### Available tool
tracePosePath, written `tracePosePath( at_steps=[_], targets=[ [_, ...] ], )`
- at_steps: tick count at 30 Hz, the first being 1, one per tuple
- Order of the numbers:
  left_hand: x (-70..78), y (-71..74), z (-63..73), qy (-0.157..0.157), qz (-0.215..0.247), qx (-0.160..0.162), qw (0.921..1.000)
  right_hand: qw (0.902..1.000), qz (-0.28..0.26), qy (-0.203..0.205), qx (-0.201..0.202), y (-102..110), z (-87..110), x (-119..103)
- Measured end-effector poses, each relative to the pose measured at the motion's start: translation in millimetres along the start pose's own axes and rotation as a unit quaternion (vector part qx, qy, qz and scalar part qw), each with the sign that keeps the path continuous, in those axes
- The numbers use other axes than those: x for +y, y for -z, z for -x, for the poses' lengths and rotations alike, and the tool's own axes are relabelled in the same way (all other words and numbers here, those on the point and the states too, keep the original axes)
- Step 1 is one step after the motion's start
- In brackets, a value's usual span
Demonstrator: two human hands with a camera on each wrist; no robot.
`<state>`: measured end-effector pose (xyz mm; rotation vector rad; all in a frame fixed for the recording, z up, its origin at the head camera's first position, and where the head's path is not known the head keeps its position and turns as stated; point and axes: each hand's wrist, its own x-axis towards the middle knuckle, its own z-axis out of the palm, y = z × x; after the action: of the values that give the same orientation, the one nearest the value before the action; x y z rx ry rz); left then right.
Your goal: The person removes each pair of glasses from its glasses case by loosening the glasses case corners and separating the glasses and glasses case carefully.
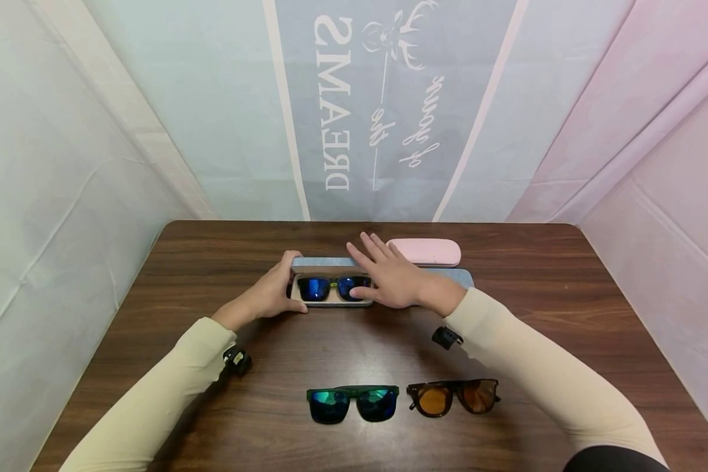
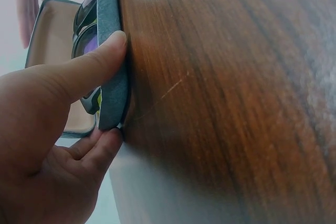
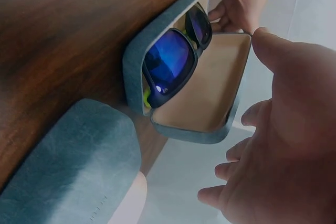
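Note:
A blue-grey glasses case (image 1: pixel 326 262) stands with its lid raised at the back of the table, its beige lining showing. Inside it lie black sunglasses with blue mirrored lenses (image 3: pixel 168 59) and a bit of yellow-green on the frame. My left hand (image 1: pixel 269 287) grips the case's left end. In the left wrist view its thumb (image 2: pixel 102 59) presses the front wall and its fingers curl behind. Spread and nearly straight, my right hand (image 1: pixel 396 275) is over the case's right part. The right wrist view shows its thumb at the edge of the raised lid (image 3: pixel 212 90).
Beyond my right hand lie a closed blue case (image 3: pixel 79 161) and, behind it, a pink case (image 1: pixel 427 252). Sunglasses with green mirrored lenses (image 1: pixel 329 406) and a dark pair with amber lenses (image 1: pixel 433 401) lie nearer on the wooden table (image 1: pixel 259 419). A printed curtain (image 1: pixel 242 118) hangs behind.

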<state>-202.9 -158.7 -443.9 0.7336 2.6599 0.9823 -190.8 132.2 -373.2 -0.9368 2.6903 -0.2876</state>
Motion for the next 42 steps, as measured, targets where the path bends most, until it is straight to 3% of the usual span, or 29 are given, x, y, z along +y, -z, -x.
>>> tracePosePath(
  at_steps=[7,22,32,37,42],
  targets=[
    [1.6,0.6,-0.1,-0.002,-0.003,0.001,1.0000,0.9996,0.024,0.013,-0.008,-5.9,4.3,-3.8],
    [3.6,0.6,0.5,-0.010,0.002,0.007,0.9999,0.9956,0.036,0.087,0.005,-16.4,14.2,-22.6],
    [2.8,1.1,1.3,-0.020,0.008,0.008,0.9997,0.9917,-0.020,0.127,0.003,-23.9,11.8,-32.8],
    [2.4,0.8,1.1,-0.023,0.011,0.008,0.9997,0.9901,-0.027,0.136,0.024,-26.7,8.0,-35.1],
    [3.1,0.9,1.4,-0.019,0.013,0.007,0.9997,0.9873,-0.009,0.140,0.073,-30.1,3.6,-37.3]
  ],
)
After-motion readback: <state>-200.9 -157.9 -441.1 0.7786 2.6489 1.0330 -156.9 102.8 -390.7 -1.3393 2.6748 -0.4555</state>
